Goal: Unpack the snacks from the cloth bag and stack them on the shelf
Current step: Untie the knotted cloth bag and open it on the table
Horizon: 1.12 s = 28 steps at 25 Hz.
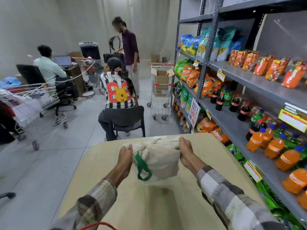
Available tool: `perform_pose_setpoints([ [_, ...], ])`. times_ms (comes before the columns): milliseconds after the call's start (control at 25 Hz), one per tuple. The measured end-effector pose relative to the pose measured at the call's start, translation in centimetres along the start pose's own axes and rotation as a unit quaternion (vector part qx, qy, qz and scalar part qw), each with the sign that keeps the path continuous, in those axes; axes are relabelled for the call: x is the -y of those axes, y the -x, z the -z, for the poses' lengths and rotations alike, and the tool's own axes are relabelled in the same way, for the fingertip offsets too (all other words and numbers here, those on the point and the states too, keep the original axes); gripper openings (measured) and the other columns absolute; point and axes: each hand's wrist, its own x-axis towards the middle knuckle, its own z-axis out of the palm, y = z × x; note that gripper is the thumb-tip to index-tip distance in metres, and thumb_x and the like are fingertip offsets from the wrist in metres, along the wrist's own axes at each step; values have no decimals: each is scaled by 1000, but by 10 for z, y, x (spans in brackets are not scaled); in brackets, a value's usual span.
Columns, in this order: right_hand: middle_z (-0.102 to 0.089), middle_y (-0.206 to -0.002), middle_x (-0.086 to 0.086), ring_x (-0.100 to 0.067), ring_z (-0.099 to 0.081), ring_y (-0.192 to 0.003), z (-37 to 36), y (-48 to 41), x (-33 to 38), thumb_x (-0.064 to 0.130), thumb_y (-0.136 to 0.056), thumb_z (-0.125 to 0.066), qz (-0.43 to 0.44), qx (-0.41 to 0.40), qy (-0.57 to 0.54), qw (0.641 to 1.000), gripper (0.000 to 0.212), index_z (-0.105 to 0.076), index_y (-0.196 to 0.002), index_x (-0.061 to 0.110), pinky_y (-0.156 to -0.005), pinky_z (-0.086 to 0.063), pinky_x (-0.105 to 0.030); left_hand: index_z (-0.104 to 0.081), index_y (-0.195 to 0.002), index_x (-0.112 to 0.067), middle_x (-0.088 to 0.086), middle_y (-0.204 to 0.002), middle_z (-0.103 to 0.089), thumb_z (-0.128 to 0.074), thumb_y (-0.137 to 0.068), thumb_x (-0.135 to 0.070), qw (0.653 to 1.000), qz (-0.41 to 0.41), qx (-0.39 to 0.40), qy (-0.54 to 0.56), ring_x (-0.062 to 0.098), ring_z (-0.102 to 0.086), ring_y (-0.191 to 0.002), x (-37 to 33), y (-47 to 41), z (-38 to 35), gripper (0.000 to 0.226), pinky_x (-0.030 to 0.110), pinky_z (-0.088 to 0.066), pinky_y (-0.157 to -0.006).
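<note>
9 o'clock left hand [125, 153], 3 o'clock right hand [186, 151] gripping cloth bag [159, 160], fingers [182, 142] clenched on fabric. Best: spreading mouth evenly, holding it low over desk [166, 205].

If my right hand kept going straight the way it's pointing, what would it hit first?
The cloth bag: your right hand grips its bunched top. Beyond that lies the far edge of the table, then probably open floor beside the black chair, though depth is hard to judge.
</note>
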Motion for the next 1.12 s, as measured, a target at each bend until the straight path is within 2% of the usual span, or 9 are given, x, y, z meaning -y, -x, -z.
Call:
perform_pose_setpoints([
  [120, -57, -83, -12, -21, -51, -76, 0, -35, -25, 15, -90, -38, -19, 7, 65, 998, 21, -56, -80, 9, -68, -40, -35, -58, -87, 9, 18, -76, -63, -38, -105, -15, 997, 12, 45, -55, 25, -57, -70, 29, -38, 5, 36, 33, -47, -59],
  [200, -67, -90, -12, -22, -57, -82, 7, -45, -56, 14, -91, -37, -51, 7, 102, 993, 32, -66, -90, 0, -72, -44, -35, -61, -100, 9, 24, -91, -69, -38, -106, -16, 996, 31, 48, -74, 30, -64, -81, 59, -50, 12, 35, 41, -54, -69],
  [280, -68, -95, -12, -22, -57, -86, 21, -41, -87, 12, -92, -37, -82, -4, 101, 991, 35, -64, -103, -7, -75, -44, -35, -63, -114, 0, 16, -105, -73, -39, -106, -20, 993, 49, 65, -80, 29, -69, -97, 84, -44, 14, 32, 45, -57, -86],
  [400, -66, -93, -10, -21, -57, -85, 48, -29, -134, 13, -93, -37, -127, -35, 100, 986, 32, -61, -100, -7, -77, -44, -35, -69, -113, -15, -3, -105, -77, -43, -105, -17, 990, 83, 89, -73, 12, -71, -100, 122, -23, 10, 28, 32, -58, -88],
  [720, -47, -79, -7, -17, -43, -75, 85, 0, -191, 15, -96, -38, -190, 5, 220, 957, 20, -48, -79, 17, -69, -32, -30, -68, -104, -11, 10, -107, -73, -44, -104, -18, 978, 197, -17, -67, 25, -70, -100, 199, 35, 8, 26, 37, -57, -87],
  [800, -51, -81, -8, -18, -47, -76, 95, 5, -202, 16, -98, -40, -222, 57, 279, 933, 21, -51, -80, 16, -69, -42, -31, -64, -108, 2, 21, -108, -68, -46, -103, -18, 960, 249, -52, -119, 38, -65, -106, 216, 47, 10, 27, 44, -54, -89],
  [880, -59, -93, -14, -25, -56, -87, 101, 4, -206, 14, -100, -42, -253, 99, 306, 913, 19, -58, -90, 8, -88, -54, -46, -59, -118, 11, 28, -116, -65, -49, -102, -18, 946, 292, -61, -129, 43, -62, -112, 227, 55, 12, 35, 47, -52, -90],
  [1040, -54, -127, -18, -34, -50, -120, 95, 3, -195, 13, -92, -58, -62, 69, 500, 861, 37, -51, -128, 5, -104, -43, -45, -53, -114, 2, 26, -117, -58, -67, -90, -24, 912, 256, -214, -239, 42, -59, -109, 226, 67, 5, 38, 48, -50, -88],
  [1120, -55, -110, -5, -24, -52, -103, 81, 9, -185, 12, -89, -60, 80, 91, 466, 876, 27, -54, -115, 18, -93, -49, -43, -52, -110, -9, 15, -112, -57, -72, -86, -29, 902, 118, -219, -353, 36, -55, -105, 219, 69, 3, 37, 46, -46, -85],
])
